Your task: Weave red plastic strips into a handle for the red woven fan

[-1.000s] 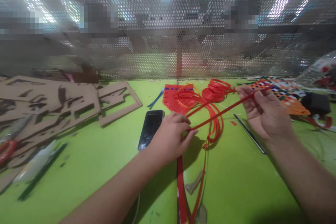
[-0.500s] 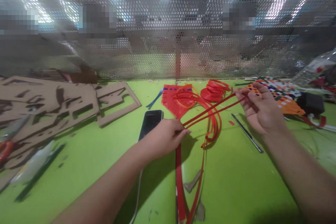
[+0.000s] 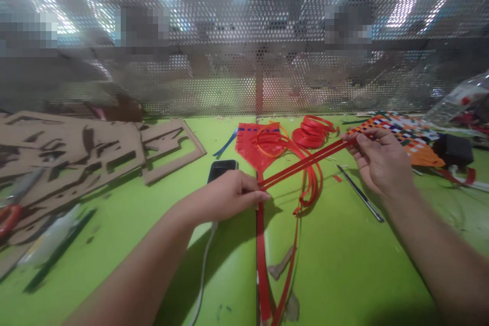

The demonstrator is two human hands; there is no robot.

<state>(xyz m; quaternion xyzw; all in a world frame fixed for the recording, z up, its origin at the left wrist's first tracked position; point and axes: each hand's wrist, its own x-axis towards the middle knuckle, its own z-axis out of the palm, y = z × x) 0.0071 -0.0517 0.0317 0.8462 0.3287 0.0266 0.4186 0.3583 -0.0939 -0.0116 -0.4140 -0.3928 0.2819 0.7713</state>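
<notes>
Since a moment ago, the paired red plastic strips (image 3: 305,161) have drawn straighter, running across the green table (image 3: 336,275) between both hands. The left hand (image 3: 225,197) is nearly closed, pinching their near end; the right hand (image 3: 382,167) pinches their far end, its fingers partly curled. The red woven piece (image 3: 254,143) lies far, just beyond the strips; the coiled red strip (image 3: 311,132) lies beside it.

A hand could pass over the green table (image 3: 344,275) between the phone cable (image 3: 202,275) and the long red plastic strip (image 3: 261,265), below the left hand (image 3: 225,196). The perforated metal screen (image 3: 260,25) blocks the far side, and cardboard cutouts (image 3: 72,153) lie at left.
</notes>
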